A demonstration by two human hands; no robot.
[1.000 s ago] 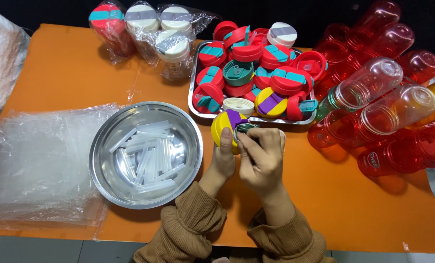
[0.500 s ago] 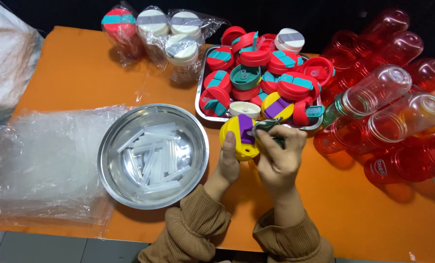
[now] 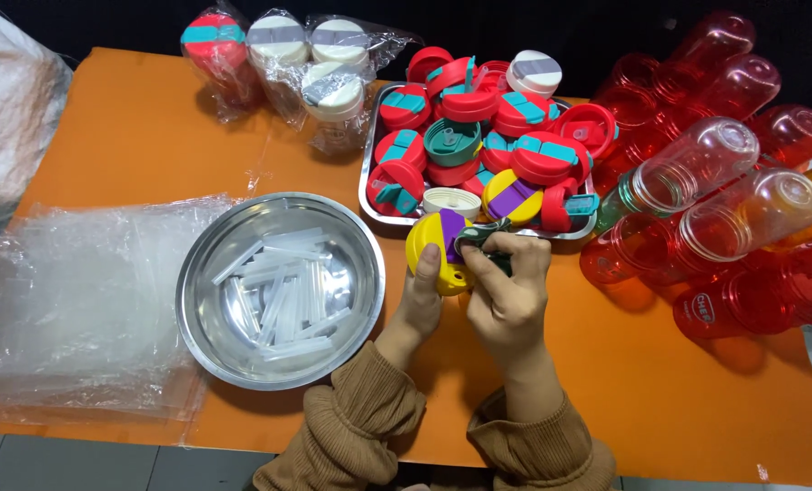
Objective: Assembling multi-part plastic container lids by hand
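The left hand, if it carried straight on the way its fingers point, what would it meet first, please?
Holding a yellow lid, the left hand points up-frame; first in line looks like the white lid at the metal tray's near edge, though depth is unclear.

A single head-worn camera looked steeply down from the 6 o'clock edge of the orange tabletop (image 3: 142, 136), facing 12 o'clock. It sat close, with both sleeved forearms entering at 6 o'clock. No second view shared the scene.
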